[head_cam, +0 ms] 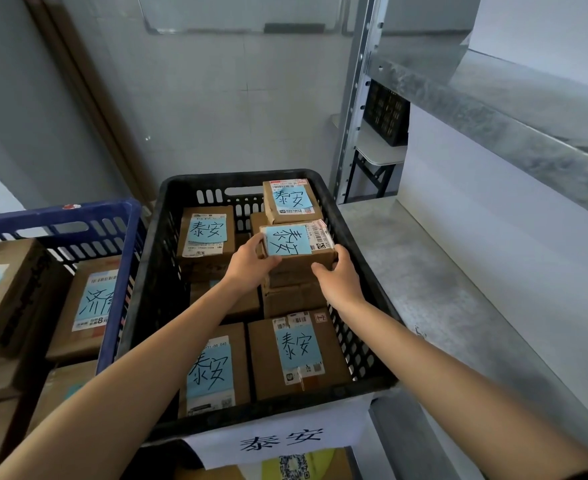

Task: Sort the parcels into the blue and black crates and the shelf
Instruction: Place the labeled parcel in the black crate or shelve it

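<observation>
two bare hands set a small cardboard parcel into the black crate. it sits on, or just above, a stack of boxes directly beneath the grips; contact cannot be made out. the left grip is closed on the parcel's left end, thumb over the top edge and fingers curled against the side. the right grip is closed on the near right corner, fingers wrapped along the side.

both forearms reach forward and down over the crate's near rim and converge on the box, wrists close to straight.

the carton looks stiff, taped and light enough for fingertips alone. dry cardboard should give good friction, so the two short ends seem the sound place to hold. a shipping label lifts at its corner just beyond the right grip and is best left alone.

the blue note on top carries the same characters as the paper sign hanging on the crate wall nearest the person, below the grips. the blue crate stands well to the left of the left grip. the metal shelf lies to the right of the right grip.
</observation>
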